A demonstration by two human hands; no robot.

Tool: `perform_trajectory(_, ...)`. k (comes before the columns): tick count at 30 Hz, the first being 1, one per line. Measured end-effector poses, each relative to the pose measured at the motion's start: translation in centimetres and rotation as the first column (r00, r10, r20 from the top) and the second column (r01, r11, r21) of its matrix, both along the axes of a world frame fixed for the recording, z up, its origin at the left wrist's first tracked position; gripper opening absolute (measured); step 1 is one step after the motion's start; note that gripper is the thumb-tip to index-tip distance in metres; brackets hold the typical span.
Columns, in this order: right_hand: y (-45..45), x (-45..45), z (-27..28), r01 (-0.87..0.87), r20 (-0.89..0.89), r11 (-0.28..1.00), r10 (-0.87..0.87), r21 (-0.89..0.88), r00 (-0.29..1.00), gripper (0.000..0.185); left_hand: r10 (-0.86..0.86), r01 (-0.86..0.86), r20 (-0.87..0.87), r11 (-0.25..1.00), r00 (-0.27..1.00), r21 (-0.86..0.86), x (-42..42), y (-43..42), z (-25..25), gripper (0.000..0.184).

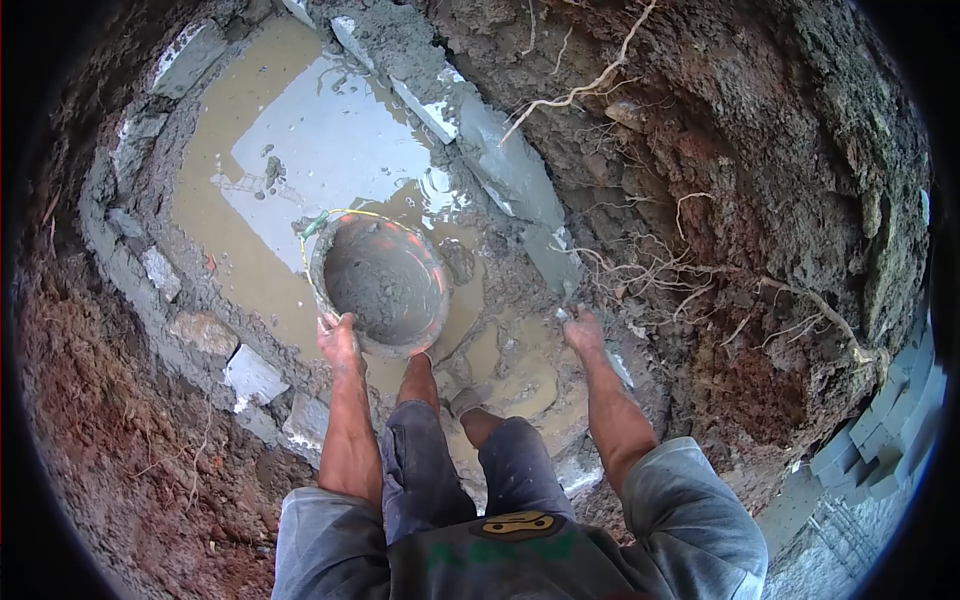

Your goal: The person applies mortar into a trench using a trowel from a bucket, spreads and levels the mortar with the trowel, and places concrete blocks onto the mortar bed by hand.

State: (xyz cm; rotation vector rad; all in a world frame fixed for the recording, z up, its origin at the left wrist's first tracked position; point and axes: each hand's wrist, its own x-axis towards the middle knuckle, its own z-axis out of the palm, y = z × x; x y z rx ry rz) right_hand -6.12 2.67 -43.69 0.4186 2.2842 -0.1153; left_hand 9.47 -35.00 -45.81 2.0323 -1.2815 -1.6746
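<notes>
My left hand (338,340) is closed on the near-left rim of a round bucket (432,325). Grey wet mortar (375,285) lies inside, and a yellow-green handle (318,222) loops along the far rim. The bucket is tipped so that its mouth faces me. At the right, my right hand (582,330) is closed at the near end of a low block wall (545,255) smeared with mortar. A small pale bit shows at its fingertips; what it grips cannot be made out.
Muddy water (225,250) covers the pit floor, with wet mud (530,345) around my feet. Mortared stones (255,378) line the left edge. Roots (660,265) stick out of the right earth bank (770,170). Stacked grey blocks (880,430) stand at the lower right.
</notes>
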Motion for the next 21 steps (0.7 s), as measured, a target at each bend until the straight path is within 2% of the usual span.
perform_trajectory(2, 1.3, 1.1, 0.3, -0.014, -0.019, 1.000, 0.014, 0.019, 1.000, 0.055, 0.004, -0.004, 0.000, 1.000, 1.000, 0.010, 0.5, 0.5, -0.4, 0.044)
perform_trajectory(4, 2.8, 2.4, -0.7, -0.092, -0.079, 0.995, 0.095, 0.037, 0.992, 0.049, -0.018, 0.021, -0.088, 0.999, 0.996, 0.025, 2.5, 0.8, -3.7, 0.058)
perform_trajectory(5, 3.1, 3.2, -0.9, 0.164, -0.135, 0.978, -0.182, -0.130, 0.974, 0.044, -0.024, 0.028, -0.131, 0.999, 0.991, 0.031, 3.0, 0.8, -4.8, 0.066)
perform_trajectory(6, 3.2, 4.1, -1.0, 0.392, -0.139, 0.869, -0.447, -0.302, 0.883, 0.039, -0.037, 0.041, -0.124, 0.999, 0.992, 0.031, 2.5, 0.9, -4.2, 0.064)
perform_trajectory(7, 2.3, 4.3, -0.8, 0.571, -0.093, 0.678, -0.677, -0.463, 0.730, 0.035, -0.049, 0.053, -0.117, 0.998, 0.992, 0.031, 1.6, 1.2, -2.7, 0.062)
perform_trajectory(8, 1.4, 4.1, -0.7, 0.681, -0.060, 0.525, -0.812, -0.511, 0.581, 0.023, -0.062, 0.066, -0.109, 0.997, 0.992, 0.029, 0.9, 1.4, -1.9, 0.061)
perform_trajectory(9, 0.5, 3.5, -1.1, 0.725, 0.026, 0.430, -0.851, -0.538, 0.524, 0.024, -0.058, 0.062, -0.114, 0.998, 0.992, 0.027, 0.7, 1.6, -2.1, 0.063)
perform_trajectory(11, -1.3, 2.0, -2.3, 0.798, 0.206, 0.227, -0.894, -0.558, 0.398, 0.027, -0.049, 0.052, -0.120, 0.998, 0.992, 0.023, 0.7, 1.7, -2.4, 0.067)
perform_trajectory(12, -2.4, 1.5, -3.0, 0.793, 0.238, 0.204, -0.885, -0.574, 0.400, 0.030, -0.032, 0.035, -0.113, 0.999, 0.993, 0.025, 0.5, 1.8, -2.0, 0.065)
perform_trajectory(15, -6.1, 0.2, -3.4, 0.628, 0.070, 0.472, -0.763, -0.618, 0.642, 0.035, -0.005, 0.009, -0.114, 1.000, 0.993, 0.029, -0.4, 1.2, -1.0, 0.062)
perform_trajectory(18, -8.2, -3.1, -1.6, 0.709, 0.290, 0.326, -0.746, -0.625, 0.599, 0.032, -0.024, 0.027, -0.132, 0.999, 0.991, 0.023, -0.4, 0.6, -0.9, 0.062)
perform_trajectory(21, -8.4, -6.2, 0.0, 0.750, 0.429, 0.234, -0.699, -0.619, 0.572, 0.030, -0.092, 0.089, -0.104, 0.995, 0.990, -0.034, 0.0, -0.3, -0.7, 0.059)
